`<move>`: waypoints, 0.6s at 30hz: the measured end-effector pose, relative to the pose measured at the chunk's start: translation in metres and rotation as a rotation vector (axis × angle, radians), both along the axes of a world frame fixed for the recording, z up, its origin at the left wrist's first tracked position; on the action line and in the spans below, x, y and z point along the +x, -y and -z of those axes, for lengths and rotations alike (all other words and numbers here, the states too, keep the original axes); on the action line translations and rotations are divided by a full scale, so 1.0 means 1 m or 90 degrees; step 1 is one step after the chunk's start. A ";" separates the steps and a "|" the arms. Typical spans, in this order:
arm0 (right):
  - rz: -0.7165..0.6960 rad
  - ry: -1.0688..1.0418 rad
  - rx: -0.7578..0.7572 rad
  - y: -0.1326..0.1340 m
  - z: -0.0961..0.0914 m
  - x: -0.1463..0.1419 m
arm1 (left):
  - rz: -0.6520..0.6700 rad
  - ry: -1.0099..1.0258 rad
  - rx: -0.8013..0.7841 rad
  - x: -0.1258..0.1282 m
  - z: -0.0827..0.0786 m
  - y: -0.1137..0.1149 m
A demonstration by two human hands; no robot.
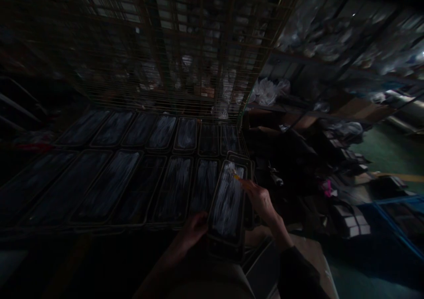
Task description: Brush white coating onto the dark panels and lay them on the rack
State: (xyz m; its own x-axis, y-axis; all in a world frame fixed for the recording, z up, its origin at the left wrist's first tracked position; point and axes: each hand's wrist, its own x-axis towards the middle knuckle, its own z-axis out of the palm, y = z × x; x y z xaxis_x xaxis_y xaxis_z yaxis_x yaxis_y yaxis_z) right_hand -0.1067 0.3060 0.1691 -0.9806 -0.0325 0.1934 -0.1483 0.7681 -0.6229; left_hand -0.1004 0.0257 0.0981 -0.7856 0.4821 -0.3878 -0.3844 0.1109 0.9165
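Note:
The scene is very dark. My left hand (194,232) grips the near left edge of a dark rectangular tray (228,204) filled with pale thin strands, held above a stack of similar trays. My right hand (261,200) is pinched on a small yellowish-tipped tool (237,177) that touches the strands near the tray's far end. What the tool is I cannot make out.
Two rows of several similar dark trays (139,184) lie on the surface ahead. A wire mesh rack (185,56) rises behind them. Shelves with plastic bags (268,91) and cluttered boxes stand at the right. A blue crate (397,219) sits on the green floor.

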 end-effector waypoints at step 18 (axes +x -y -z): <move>0.316 -0.023 -0.299 -0.003 -0.026 0.050 | 0.008 0.209 0.222 0.001 -0.031 -0.001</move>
State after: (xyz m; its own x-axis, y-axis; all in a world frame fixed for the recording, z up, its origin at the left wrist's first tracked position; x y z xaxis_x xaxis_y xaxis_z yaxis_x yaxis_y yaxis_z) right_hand -0.0571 0.3091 0.1947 -0.8503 0.5148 0.1096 0.1253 0.4003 -0.9078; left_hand -0.0996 0.0264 0.1287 -0.6421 0.6358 -0.4283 -0.6606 -0.1754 0.7299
